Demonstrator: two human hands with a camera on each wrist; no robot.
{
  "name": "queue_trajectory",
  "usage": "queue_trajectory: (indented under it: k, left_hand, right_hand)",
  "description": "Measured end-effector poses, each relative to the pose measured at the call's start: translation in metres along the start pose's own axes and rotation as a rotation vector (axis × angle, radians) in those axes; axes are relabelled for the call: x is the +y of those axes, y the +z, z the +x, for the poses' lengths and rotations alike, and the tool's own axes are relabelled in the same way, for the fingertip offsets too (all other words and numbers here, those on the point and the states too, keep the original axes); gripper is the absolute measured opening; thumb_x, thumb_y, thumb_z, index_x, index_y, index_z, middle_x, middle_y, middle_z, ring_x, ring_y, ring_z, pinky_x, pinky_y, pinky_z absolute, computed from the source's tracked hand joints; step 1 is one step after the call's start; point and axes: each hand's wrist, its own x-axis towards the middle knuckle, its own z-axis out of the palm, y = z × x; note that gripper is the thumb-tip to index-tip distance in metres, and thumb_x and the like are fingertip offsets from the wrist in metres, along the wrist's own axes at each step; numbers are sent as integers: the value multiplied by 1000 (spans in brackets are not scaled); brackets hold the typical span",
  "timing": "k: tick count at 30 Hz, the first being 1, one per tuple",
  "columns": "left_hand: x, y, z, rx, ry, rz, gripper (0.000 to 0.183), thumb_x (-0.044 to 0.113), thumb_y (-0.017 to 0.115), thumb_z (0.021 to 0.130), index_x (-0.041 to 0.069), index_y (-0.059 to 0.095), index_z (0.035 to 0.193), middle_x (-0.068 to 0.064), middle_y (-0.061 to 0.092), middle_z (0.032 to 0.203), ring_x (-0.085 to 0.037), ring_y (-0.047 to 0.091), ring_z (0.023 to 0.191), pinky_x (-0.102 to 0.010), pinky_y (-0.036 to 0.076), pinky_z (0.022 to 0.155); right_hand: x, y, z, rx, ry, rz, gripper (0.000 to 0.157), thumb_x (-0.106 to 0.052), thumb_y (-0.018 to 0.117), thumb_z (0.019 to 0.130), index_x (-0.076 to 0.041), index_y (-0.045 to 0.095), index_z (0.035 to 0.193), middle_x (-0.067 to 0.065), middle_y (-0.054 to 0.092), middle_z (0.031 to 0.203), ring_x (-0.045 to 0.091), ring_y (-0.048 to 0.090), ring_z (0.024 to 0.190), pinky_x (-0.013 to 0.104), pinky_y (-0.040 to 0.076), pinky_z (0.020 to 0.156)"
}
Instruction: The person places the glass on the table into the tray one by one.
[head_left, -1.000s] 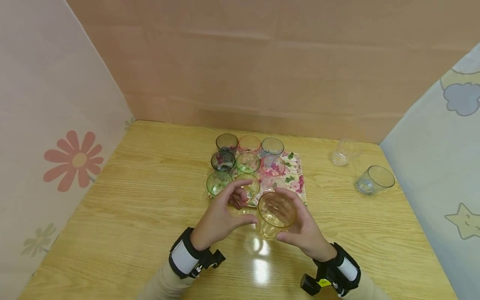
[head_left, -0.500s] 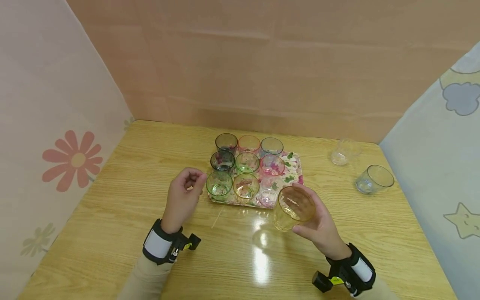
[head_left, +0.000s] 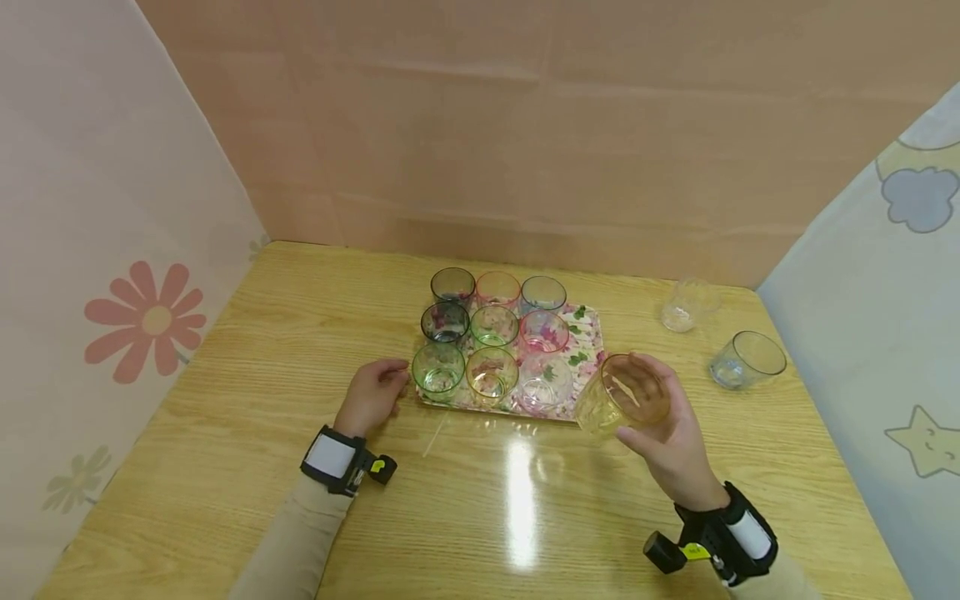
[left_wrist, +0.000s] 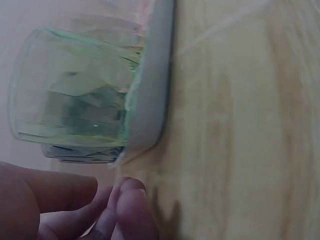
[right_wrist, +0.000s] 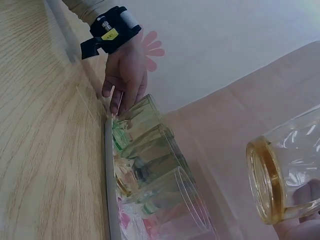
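My right hand (head_left: 678, 450) grips an amber-rimmed glass tumbler (head_left: 596, 404), tilted, by the front right of the floral tray (head_left: 588, 329). Its thick amber base (right_wrist: 265, 180) points toward the tray glasses in the right wrist view. My left hand (head_left: 370, 396) is at the tray's left edge; in the left wrist view its fingertips (left_wrist: 132, 200) lie right by the tray corner, below a green glass (left_wrist: 75, 90). Rows of tinted glasses fill most of the tray. Across its front stand the green one, a yellow glass (head_left: 492, 375) and a clear glass (head_left: 545, 387).
To the right on the wooden table (head_left: 225, 417) are a bluish-grey glass (head_left: 738, 367) and, farther back, a clear glass (head_left: 682, 310). A thin straw-like strip (head_left: 433, 437) lies in front of the tray. Papered walls (head_left: 525, 150) enclose the table's back and sides.
My right hand has carried the amber tumbler rightward and tilted it more. My left hand has drawn back from the front glasses to the tray's left edge.
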Motion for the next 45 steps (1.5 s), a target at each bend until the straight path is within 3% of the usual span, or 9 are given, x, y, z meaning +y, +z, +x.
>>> queue_trajectory:
  k: [8,12,15,17,22,28,35,38,45]
  left_hand:
    - [-5,4,3,20,66,111,26,9,64,101,-5,71,120,-19,72,99,-18,57,51,-29,49,48]
    - [-6,7,4,40,113,143,24,8,67,98,-5,73,117,-21,73,106,-28,71,78,-40,58,71]
    - [-6,8,4,45,112,154,24,7,67,97,-5,73,116,-21,73,109,-33,70,99,-46,56,88]
    - [-7,9,3,40,108,151,24,6,66,97,-6,73,117,-22,73,108,-36,70,101,-48,55,89]
    - [-8,9,2,51,100,149,23,5,67,96,-6,73,115,-20,74,104,-34,70,98,-48,55,87]
    - [-10,10,4,59,95,149,23,6,69,94,-5,74,114,-19,74,103,-33,70,96,-48,55,88]
    - [-11,10,5,47,69,119,23,5,70,94,-5,74,115,-19,74,104,-32,70,98,-47,54,88]
    - [-12,10,5,49,60,118,23,5,70,94,-4,74,115,-18,74,104,-29,70,95,-42,55,83]
    - [-9,8,5,22,41,78,23,4,69,95,-6,73,115,-20,74,103,-15,60,60,-28,49,56]
  right_hand:
    - [0,-11,7,67,-5,-69,71,21,58,92,10,23,153,18,43,153,28,40,142,39,30,120]
    - [-1,-19,12,124,36,-148,71,21,58,92,6,25,153,14,44,152,26,38,142,38,27,121]
    - [0,-26,16,155,61,-201,70,20,58,93,3,26,153,12,45,151,26,39,142,37,26,121]
    - [2,-31,19,164,62,-210,69,20,57,93,4,26,152,14,44,151,27,38,141,36,26,121]
    - [7,-44,25,222,103,-255,69,24,56,91,3,27,151,14,44,149,28,38,140,32,29,118]
    - [14,-56,34,331,261,-427,71,17,61,93,-6,29,151,8,41,152,20,36,141,28,31,113]
    - [28,-69,48,362,340,-562,70,9,64,95,-5,26,153,9,38,154,18,35,139,26,32,104]
    - [33,-73,53,368,374,-610,73,7,65,95,-3,23,154,15,33,158,25,32,143,31,32,109]
    - [45,-83,64,388,499,-676,80,-4,67,98,-2,13,157,21,26,162,36,27,146,50,24,115]
